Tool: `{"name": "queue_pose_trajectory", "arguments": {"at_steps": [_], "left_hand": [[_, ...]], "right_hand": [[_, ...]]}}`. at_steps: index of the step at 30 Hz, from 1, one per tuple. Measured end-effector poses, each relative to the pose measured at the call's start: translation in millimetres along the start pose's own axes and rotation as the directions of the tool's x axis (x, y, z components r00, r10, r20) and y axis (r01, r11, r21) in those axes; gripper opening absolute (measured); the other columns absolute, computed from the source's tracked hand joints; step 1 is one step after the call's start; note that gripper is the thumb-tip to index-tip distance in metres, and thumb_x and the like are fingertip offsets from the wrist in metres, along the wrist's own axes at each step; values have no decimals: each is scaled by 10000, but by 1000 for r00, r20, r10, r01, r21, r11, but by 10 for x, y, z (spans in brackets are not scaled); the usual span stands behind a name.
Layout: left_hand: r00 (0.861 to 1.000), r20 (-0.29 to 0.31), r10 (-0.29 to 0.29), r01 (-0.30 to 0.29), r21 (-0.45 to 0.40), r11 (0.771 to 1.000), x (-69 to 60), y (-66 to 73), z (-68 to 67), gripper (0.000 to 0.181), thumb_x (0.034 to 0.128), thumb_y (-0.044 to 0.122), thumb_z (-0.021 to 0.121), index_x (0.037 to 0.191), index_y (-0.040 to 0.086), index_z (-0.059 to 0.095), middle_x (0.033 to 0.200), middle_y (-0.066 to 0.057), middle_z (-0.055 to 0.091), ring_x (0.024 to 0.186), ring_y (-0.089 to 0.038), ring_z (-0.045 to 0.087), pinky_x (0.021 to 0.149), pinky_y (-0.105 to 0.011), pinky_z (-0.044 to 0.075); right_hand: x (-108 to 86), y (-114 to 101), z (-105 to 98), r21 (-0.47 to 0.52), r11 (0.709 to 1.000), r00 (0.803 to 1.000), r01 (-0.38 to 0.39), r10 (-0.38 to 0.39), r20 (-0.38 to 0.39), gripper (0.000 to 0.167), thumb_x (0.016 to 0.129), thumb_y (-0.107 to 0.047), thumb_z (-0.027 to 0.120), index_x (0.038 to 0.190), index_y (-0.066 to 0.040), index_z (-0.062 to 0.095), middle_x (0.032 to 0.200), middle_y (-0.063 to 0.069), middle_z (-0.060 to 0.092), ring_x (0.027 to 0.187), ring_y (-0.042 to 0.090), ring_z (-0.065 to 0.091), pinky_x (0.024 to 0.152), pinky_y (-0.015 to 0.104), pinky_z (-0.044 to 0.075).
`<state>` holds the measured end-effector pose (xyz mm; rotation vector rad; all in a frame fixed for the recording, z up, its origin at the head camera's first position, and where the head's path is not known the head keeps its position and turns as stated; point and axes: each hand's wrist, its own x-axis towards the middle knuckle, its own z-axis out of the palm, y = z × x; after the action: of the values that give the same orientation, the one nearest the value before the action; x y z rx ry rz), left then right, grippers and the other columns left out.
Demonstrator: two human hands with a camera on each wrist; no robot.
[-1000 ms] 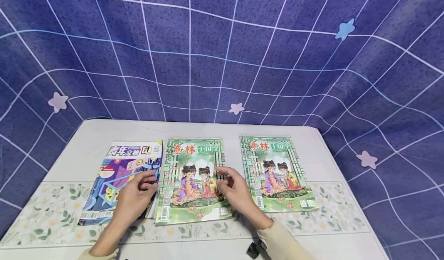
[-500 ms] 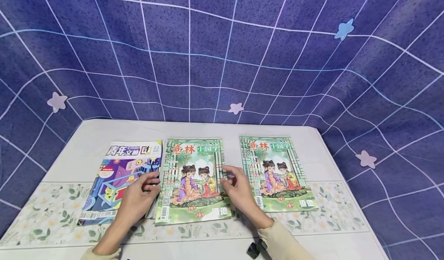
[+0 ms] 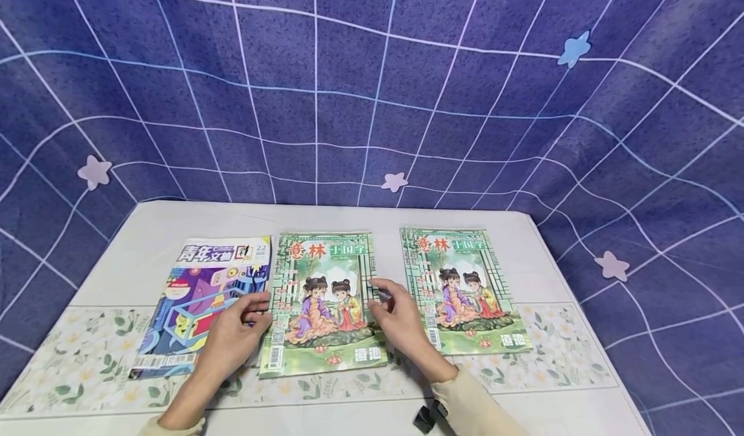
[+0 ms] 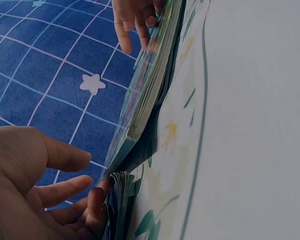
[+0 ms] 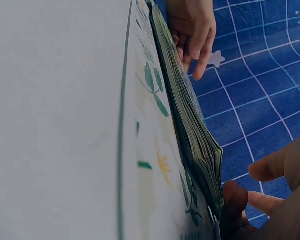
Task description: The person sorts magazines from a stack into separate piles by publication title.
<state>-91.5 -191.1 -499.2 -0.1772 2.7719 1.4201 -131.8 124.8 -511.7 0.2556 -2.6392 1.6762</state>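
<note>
A stack of green-covered magazines (image 3: 325,307) lies in the middle of the table, with two cartoon children on its top cover. My left hand (image 3: 235,336) is at its left side, over the right edge of a purple and blue magazine (image 3: 192,300). My right hand (image 3: 401,320) is at the stack's right edge, its fingertips over or against that edge. Both hands have loosely bent fingers, with thumb and fingers apart. In the right wrist view the fingers (image 5: 235,200) are close beside the stack's page edges (image 5: 197,135); contact is hard to tell.
Another green magazine stack (image 3: 465,294) with the same cover lies to the right. The white table (image 3: 325,219) has a floral strip (image 3: 558,345) across it. Behind and at the sides hangs a blue grid-patterned curtain (image 3: 349,119). A small black object (image 3: 427,418) is by the right sleeve.
My left hand has shifted right, towards the middle stack's left edge. My right hand has moved slightly right from its place over the cover to the edge. The magazines stay in place.
</note>
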Motion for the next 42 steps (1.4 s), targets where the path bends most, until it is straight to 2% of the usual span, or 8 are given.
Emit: {"name": "queue_pose_trajectory", "arguments": {"at_steps": [14, 24, 30, 33, 36, 38, 40, 42], "left_hand": [[999, 23, -40, 42, -125, 991, -16, 14, 29, 419, 1061, 151, 744, 1467, 63, 688, 1255, -136, 746, 1031, -171, 718, 825, -212, 588], [997, 55, 47, -38, -159, 987, -29, 24, 74, 553, 1012, 5, 748, 1539, 119, 629, 1151, -145, 581, 900, -206, 571, 697, -281, 444], [995, 87, 55, -39, -176, 984, -33, -9, 93, 530, 1024, 61, 753, 1537, 108, 625, 1447, -190, 644, 1180, -294, 665, 781, -285, 505], [991, 70, 115, -99, -195, 976, -32, -40, 121, 580, 1002, 53, 757, 1560, 109, 607, 1240, -200, 636, 984, -267, 607, 702, -276, 438], [982, 65, 175, -160, -191, 968, -40, -46, 139, 616, 1009, 32, 735, 1597, 91, 564, 1299, -216, 609, 980, -253, 510, 715, -285, 387], [982, 83, 171, -150, -214, 965, -46, -29, 140, 606, 1037, 18, 706, 1614, 82, 534, 1205, -222, 580, 852, -200, 482, 672, -274, 383], [982, 114, 152, -120, -247, 962, -58, 1, 137, 586, 1073, -1, 654, 1633, 74, 497, 1436, -264, 549, 769, -145, 491, 642, -274, 412], [983, 127, 129, -90, -278, 956, -63, 17, 150, 574, 1090, -31, 614, 1638, 77, 483, 1214, -238, 539, 589, -110, 341, 558, -288, 393]], "right_hand": [[-12, -26, -10, 85, 996, 999, -35, 34, 15, 413, 1015, -22, 733, 1427, -39, 719, 877, 61, 556, 662, 75, 479, 549, 202, 383], [-23, -23, -6, 105, 993, 998, -52, 49, 29, 404, 1031, -30, 714, 1435, -33, 708, 729, -7, 512, 614, 71, 481, 507, 191, 361], [-25, -21, 0, 130, 991, 999, -42, 38, 27, 406, 1026, -11, 710, 1432, -7, 700, 719, -9, 498, 610, 70, 485, 504, 189, 360], [-23, -16, 4, 138, 989, 999, -44, 40, 30, 403, 1029, -8, 710, 1432, -9, 701, 711, -12, 492, 607, 71, 492, 501, 189, 361], [-20, -17, 7, 146, 988, 998, -51, 47, 34, 399, 1032, -10, 711, 1431, -15, 704, 712, -9, 498, 612, 76, 512, 503, 187, 368], [-21, -23, 5, 153, 987, 998, -52, 47, 36, 398, 1033, -8, 710, 1431, -13, 702, 720, 1, 509, 620, 89, 539, 500, 187, 374], [-21, -26, 4, 161, 986, 998, -48, 43, 35, 396, 1032, -6, 712, 1427, -7, 702, 737, 17, 523, 632, 111, 565, 497, 189, 379], [-25, -36, 0, 172, 984, 999, -45, 41, 29, 393, 1032, -6, 715, 1425, -9, 704, 766, 47, 546, 644, 141, 590, 491, 193, 381]]}}
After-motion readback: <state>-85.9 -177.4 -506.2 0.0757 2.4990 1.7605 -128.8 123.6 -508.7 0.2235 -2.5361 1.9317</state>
